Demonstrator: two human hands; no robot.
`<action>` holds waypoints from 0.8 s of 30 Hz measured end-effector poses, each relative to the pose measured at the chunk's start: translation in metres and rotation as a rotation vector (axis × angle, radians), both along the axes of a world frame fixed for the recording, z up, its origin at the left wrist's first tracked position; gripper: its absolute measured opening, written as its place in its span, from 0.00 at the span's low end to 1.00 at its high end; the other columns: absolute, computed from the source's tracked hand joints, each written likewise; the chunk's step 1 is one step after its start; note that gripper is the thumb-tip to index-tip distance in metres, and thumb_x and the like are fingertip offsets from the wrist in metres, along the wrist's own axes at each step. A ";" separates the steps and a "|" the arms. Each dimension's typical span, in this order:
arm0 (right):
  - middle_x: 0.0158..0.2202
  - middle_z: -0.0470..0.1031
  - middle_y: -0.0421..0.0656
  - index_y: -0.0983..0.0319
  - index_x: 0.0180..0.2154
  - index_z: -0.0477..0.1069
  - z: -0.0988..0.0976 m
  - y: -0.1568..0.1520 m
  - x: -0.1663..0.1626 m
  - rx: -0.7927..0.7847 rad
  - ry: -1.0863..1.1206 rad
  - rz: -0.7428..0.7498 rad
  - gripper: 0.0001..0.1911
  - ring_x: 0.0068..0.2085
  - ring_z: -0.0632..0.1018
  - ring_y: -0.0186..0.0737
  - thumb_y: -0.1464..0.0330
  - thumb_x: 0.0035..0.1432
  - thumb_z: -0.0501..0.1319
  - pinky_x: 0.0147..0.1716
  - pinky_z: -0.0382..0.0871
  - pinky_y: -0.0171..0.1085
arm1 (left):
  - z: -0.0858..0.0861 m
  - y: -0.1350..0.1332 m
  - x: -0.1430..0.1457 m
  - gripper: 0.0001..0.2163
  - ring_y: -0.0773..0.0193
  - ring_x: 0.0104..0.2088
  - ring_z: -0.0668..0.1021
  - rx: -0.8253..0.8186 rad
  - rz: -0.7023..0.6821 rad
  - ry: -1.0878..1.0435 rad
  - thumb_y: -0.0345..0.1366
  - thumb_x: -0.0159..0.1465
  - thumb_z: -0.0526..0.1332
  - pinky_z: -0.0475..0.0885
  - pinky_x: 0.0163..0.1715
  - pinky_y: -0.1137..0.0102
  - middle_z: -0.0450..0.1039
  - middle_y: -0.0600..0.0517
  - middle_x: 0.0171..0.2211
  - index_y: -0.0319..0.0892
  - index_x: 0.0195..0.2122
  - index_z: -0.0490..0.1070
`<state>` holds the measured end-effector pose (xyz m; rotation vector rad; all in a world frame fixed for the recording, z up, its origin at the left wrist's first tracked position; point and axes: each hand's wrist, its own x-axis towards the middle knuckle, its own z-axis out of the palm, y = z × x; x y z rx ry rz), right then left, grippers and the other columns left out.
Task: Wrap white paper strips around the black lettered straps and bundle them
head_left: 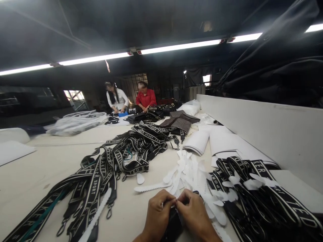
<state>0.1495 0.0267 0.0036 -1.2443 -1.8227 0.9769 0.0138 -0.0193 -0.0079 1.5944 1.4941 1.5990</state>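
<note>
My left hand (pixel 157 213) and my right hand (pixel 193 213) meet fingertip to fingertip at the front of the table. Both are closed in a pinch on a thin white strip with a toothed edge, mostly hidden by the fingers. Under them lies a folded black strap (pixel 173 225), partly covered by the hands. Just beyond is a loose pile of white toothed strips (pixel 185 171). To the right, black webbing straps (pixel 275 198) with white lettering lie heaped, several with white strips around them.
A long tangle of lettered straps (pixel 94 181) with metal hooks covers the table's left middle. White sheets (pixel 223 141) and a brown quilted item (pixel 180 122) lie behind. A white partition (pixel 252 124) runs along the right. Two people (pixel 146 98) work at the far end beside black bags (pixel 147 116).
</note>
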 end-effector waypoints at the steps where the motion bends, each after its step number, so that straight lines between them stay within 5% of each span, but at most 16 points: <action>1: 0.24 0.73 0.41 0.62 0.23 0.66 -0.003 0.000 0.000 -0.001 0.015 0.007 0.09 0.29 0.73 0.39 0.65 0.52 0.59 0.30 0.61 0.34 | 0.000 -0.001 0.000 0.08 0.60 0.31 0.75 -0.013 -0.002 -0.023 0.34 0.59 0.61 0.67 0.35 0.70 0.73 0.50 0.26 0.41 0.24 0.75; 7: 0.21 0.69 0.40 0.63 0.22 0.65 -0.005 0.004 0.003 -0.069 0.051 0.058 0.11 0.27 0.69 0.35 0.63 0.48 0.61 0.27 0.59 0.33 | -0.005 0.002 -0.001 0.10 0.63 0.27 0.71 -0.244 -0.048 -0.369 0.40 0.53 0.67 0.65 0.30 0.71 0.71 0.51 0.22 0.37 0.23 0.74; 12: 0.18 0.64 0.37 0.62 0.21 0.63 -0.005 0.004 0.005 -0.093 0.132 0.070 0.09 0.22 0.63 0.30 0.67 0.46 0.62 0.21 0.53 0.31 | -0.001 0.003 -0.002 0.13 0.66 0.23 0.68 -0.306 -0.092 -0.397 0.43 0.52 0.69 0.64 0.27 0.72 0.71 0.52 0.22 0.36 0.26 0.75; 17: 0.17 0.62 0.35 0.62 0.23 0.63 -0.008 -0.002 0.006 -0.107 0.267 0.101 0.17 0.19 0.62 0.30 0.57 0.51 0.64 0.19 0.52 0.31 | 0.002 -0.004 0.000 0.08 0.61 0.32 0.75 -0.183 -0.075 -0.235 0.39 0.58 0.65 0.69 0.36 0.70 0.75 0.50 0.28 0.39 0.28 0.76; 24: 0.23 0.70 0.39 0.63 0.26 0.66 -0.003 -0.001 0.002 -0.051 0.184 0.046 0.11 0.28 0.70 0.35 0.62 0.49 0.63 0.27 0.61 0.32 | -0.004 -0.004 0.002 0.08 0.63 0.31 0.76 0.118 0.033 0.070 0.31 0.64 0.58 0.70 0.34 0.71 0.74 0.52 0.28 0.41 0.28 0.75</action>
